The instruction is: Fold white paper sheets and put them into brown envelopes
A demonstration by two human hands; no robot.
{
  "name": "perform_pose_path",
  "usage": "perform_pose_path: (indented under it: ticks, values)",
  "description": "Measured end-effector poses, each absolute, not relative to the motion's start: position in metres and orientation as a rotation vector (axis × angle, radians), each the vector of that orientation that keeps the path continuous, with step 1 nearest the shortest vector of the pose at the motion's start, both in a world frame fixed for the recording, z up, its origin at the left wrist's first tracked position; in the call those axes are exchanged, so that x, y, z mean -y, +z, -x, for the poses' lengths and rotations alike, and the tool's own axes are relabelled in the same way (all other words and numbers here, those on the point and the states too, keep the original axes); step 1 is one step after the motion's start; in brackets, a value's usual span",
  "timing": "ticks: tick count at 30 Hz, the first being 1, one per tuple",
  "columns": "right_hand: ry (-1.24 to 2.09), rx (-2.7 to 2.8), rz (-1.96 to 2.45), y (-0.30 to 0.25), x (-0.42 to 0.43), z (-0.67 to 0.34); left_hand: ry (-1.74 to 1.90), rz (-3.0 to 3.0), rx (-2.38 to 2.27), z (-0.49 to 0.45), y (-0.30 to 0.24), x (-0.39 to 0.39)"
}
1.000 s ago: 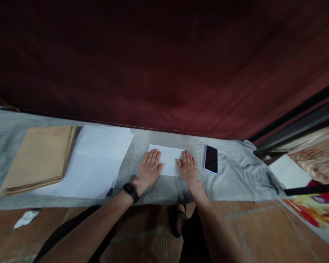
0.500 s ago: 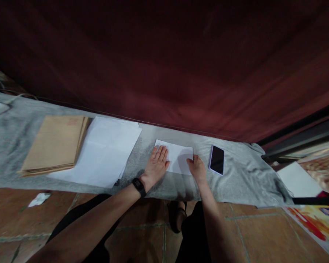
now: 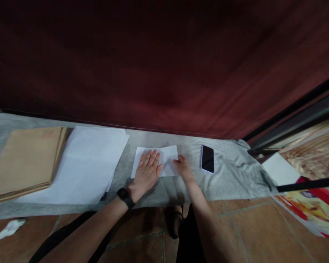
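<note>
The left grip [image 3: 147,171], a bare hand with a black band at the wrist, lies spread palm-down on a small white rectangle of smooth paper [image 3: 166,150], which rests flat on the table covered in grey plush cloth [image 3: 235,179]. The right grip [image 3: 183,167] is closed in at the paper's right edge, thumb over the top, and appears to pinch it; the fingers' undersides are hidden.

The step in hand looks like steadying the paper with one palm while the other handles its edge. The next move would call for even pressure from the left grip and a light, level hold by the right, so that the paper neither slides nor creases askew.

Just beyond the right grip lies a black-screened phone in a pale purple case [image 3: 207,159]; well left of the left grip, a stack of large white sheets [image 3: 90,160] lies partly under brown paper envelopes [image 3: 27,157].
</note>
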State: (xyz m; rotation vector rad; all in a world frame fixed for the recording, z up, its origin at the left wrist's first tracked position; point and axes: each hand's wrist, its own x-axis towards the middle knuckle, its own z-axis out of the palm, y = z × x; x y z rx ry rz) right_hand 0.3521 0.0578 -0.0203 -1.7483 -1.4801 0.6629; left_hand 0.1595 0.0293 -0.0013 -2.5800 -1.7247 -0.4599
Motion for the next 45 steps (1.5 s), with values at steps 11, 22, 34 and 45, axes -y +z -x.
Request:
perform_pose_path:
  ticks: [11,22,34,45]
  values:
    - [0.100,1.932,1.723,-0.010,-0.045,-0.316,-0.442,2.566,1.744,-0.159,-0.029,-0.042]
    - [-0.054,2.169,1.789,-0.036,-0.046,-0.310,-0.394,2.492,1.828,-0.134,-0.025,-0.054]
    - [-0.083,1.863,1.989,-0.025,-0.043,-0.351,-0.501,2.342,1.933,-0.107,-0.035,-0.053]
    - [0.607,1.494,1.874,-0.011,-0.053,-0.352,-0.459,2.346,1.965,-0.109,-0.030,-0.052]
